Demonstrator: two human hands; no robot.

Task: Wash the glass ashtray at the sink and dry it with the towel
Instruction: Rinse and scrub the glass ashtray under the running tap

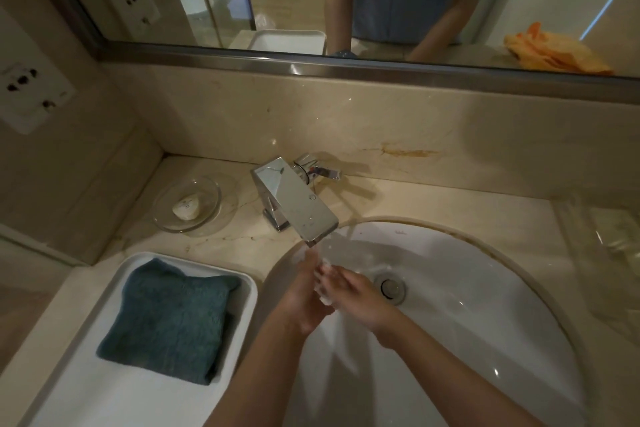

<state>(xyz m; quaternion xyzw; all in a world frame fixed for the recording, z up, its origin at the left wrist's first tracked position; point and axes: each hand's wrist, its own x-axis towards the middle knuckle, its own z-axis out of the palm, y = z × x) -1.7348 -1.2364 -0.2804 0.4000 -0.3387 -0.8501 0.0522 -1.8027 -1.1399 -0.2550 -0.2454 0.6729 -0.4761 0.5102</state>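
Water runs from the chrome tap (298, 204) into the white sink (485, 305). Under the stream, both hands meet over the basin's left side. A small clear glass ashtray (325, 282) shows between them, mostly hidden by fingers and water. My left hand (303, 298) cups it from the left with the thumb underneath. My right hand (358, 293) grips it from the right, fingers wrapped over its edge. A folded teal towel (169, 319) lies in a white tray (249, 291) on the counter, left of the sink.
A round glass dish (162, 215) with a bar of soap (188, 207) sits behind the tray. The tap lever (320, 170) points right. A clear glass tray (602, 229) rests on the counter at right. The mirror above reflects an orange cloth (550, 50).
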